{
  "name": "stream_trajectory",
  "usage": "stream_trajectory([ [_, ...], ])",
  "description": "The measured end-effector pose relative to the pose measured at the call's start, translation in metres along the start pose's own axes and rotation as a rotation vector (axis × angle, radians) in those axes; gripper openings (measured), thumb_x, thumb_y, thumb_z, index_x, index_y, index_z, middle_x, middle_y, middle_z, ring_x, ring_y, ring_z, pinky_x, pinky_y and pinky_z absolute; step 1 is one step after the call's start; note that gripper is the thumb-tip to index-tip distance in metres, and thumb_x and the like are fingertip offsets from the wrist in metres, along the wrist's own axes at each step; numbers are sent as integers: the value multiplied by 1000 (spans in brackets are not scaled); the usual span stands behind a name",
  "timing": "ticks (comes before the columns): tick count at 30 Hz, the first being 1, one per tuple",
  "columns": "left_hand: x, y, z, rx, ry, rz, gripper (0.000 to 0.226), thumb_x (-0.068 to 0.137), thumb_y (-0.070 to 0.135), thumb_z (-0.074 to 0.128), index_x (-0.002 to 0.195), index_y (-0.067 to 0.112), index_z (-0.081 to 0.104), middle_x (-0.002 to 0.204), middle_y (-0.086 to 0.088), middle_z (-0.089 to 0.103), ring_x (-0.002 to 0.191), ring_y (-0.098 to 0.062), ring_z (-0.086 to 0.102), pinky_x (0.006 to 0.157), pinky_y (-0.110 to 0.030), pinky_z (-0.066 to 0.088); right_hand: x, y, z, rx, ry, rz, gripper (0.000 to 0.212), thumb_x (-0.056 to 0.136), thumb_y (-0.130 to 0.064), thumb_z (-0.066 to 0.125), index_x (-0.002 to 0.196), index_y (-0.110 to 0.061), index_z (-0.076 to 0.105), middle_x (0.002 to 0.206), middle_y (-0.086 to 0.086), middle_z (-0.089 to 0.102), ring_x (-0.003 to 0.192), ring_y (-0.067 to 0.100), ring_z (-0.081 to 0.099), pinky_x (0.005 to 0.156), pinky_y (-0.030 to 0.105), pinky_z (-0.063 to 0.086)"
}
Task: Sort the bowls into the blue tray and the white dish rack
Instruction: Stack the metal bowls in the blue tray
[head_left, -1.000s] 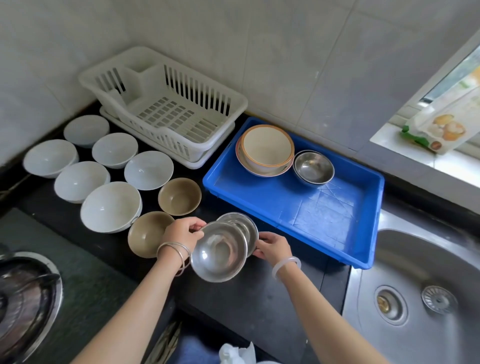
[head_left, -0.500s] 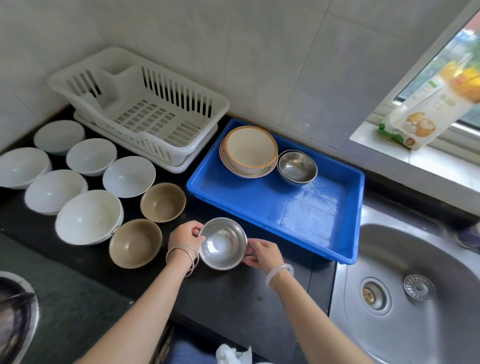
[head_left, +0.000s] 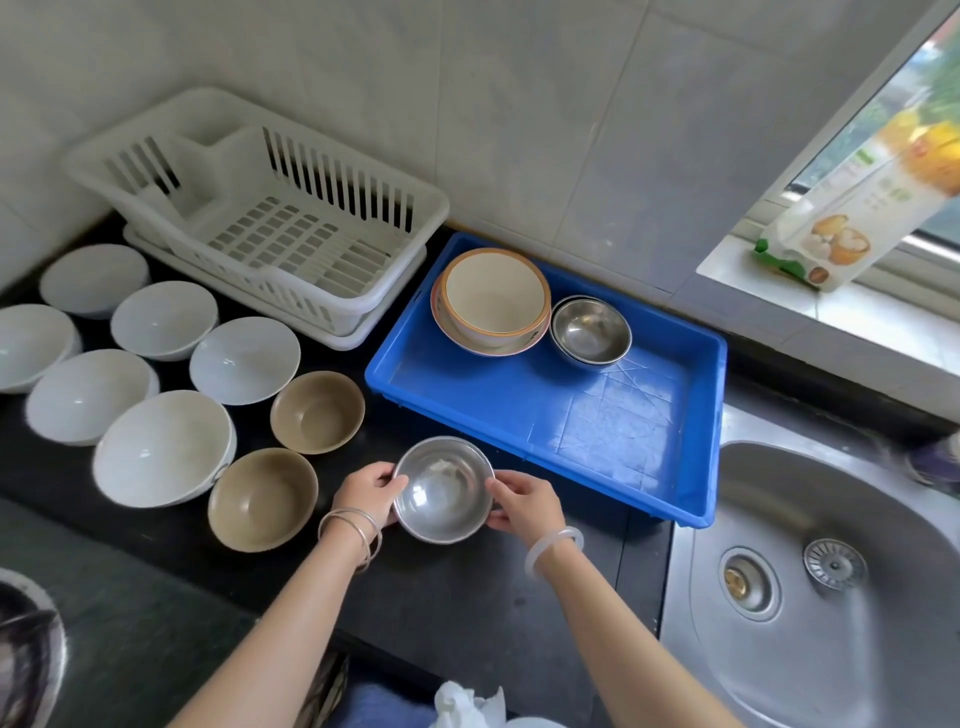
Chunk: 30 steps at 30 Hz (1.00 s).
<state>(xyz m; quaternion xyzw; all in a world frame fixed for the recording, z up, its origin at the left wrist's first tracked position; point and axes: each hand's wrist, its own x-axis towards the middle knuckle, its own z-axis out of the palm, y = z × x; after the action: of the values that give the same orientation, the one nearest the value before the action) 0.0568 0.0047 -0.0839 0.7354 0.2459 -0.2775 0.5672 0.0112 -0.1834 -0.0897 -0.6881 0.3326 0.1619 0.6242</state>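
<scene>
- Confirm the grip before moving: left hand (head_left: 366, 493) curled round the left rim of the steel bowl (head_left: 443, 488), right hand (head_left: 527, 504) pinching the right rim with the thumb on top. Nothing else held in either hand.
- Note the bowl's position: upright between the two hands, over the dark desk (head_left: 467, 597), just short of the near wall of the blue tray (head_left: 545, 460). Cannot tell whether resting on the desk or lifted just clear of it.
- Treat the step in hand as transfer of this bowl to the blue tray, judged from the matching stacked steel bowls (head_left: 591, 330) already there, ahead of and to the right of the right hand.
- Lift straight up first, until the base clears the tray wall directly ahead of the hands. Avoid dragging steel over the plastic rim.
- Keep the bowl level, with the two grips opposite each other. Expect a thin, smooth rim, likely slippery, so hook the fingertips under the lip.
- Carry forward and to the right, passing to the right of the orange-rimmed bowl (head_left: 496, 296), just beside the steel stack.
- Lower centred into the stack. Release only once seated, one hand at a time.
- Keep the left wrist clear of the near tan bowl (head_left: 263, 499), just left of the left hand.
- Leave the white bowls (head_left: 163, 454) further left, and the white dish rack (head_left: 291, 244) beyond them, for later steps.
</scene>
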Motion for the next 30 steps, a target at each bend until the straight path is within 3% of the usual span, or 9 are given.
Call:
stream_trajectory([
  [4,-2,28,-3,-60,-24,93,20,86,8,59,76,26,62,87,-8,67,86,-27,64,73,-39,57,0,-22,-8,59,34,-66,18,88,-21,62,103,-17,70,76,-2,70,52,7,64,56,19,55],
  [7,-3,58,8,-142,-84,128,9,87,6,58,85,15,60,83,-5,65,79,-21,62,65,-29,56,6,-45,-23,92,68,-105,18,89,-20,60,105,-15,68,78,0,67,46,6,60,52,17,53],
  [13,4,119,60,-108,-154,243,8,87,6,58,93,10,57,92,-11,63,85,-24,61,77,-37,56,29,-89,-74,51,212,-175,17,90,-17,56,99,-14,70,71,-2,65,49,10,59,66,26,54],
  [16,10,146,94,-112,-188,310,13,87,7,57,97,14,62,101,-12,67,92,-24,63,87,-38,54,45,-107,-105,18,301,-200,15,87,-16,57,90,-16,71,62,-5,62,42,4,54,63,24,55],
  [19,25,166,125,-79,-182,297,25,87,7,57,111,4,62,111,-18,66,102,-31,62,95,-44,50,67,-122,-131,-4,390,-213,12,86,-16,59,89,-16,71,60,-4,63,40,4,54,62,24,55],
  [22,43,182,151,-31,-134,285,29,85,6,59,113,0,61,113,-20,66,107,-35,61,96,-46,49,91,-135,-147,-28,431,-195,12,83,-19,61,76,-24,70,60,-5,65,46,9,57,73,33,58],
  [24,52,191,166,75,-79,313,31,84,9,61,114,3,60,113,-16,67,106,-32,62,96,-40,48,108,-141,-154,-59,456,-183,14,83,-20,62,72,-27,68,58,-6,64,46,10,57,76,37,58],
  [26,59,198,178,168,-29,354,32,83,10,62,115,7,59,114,-12,68,106,-29,61,93,-34,47,123,-146,-159,-99,482,-171,15,83,-21,60,73,-26,69,57,-5,64,49,10,57,76,37,59],
  [30,70,203,199,278,-3,385,33,85,6,55,118,10,58,118,-12,66,110,-30,59,93,-36,47,142,-150,-165,-169,507,-134,21,80,-18,55,68,-22,71,58,3,64,57,17,58,72,36,55],
])
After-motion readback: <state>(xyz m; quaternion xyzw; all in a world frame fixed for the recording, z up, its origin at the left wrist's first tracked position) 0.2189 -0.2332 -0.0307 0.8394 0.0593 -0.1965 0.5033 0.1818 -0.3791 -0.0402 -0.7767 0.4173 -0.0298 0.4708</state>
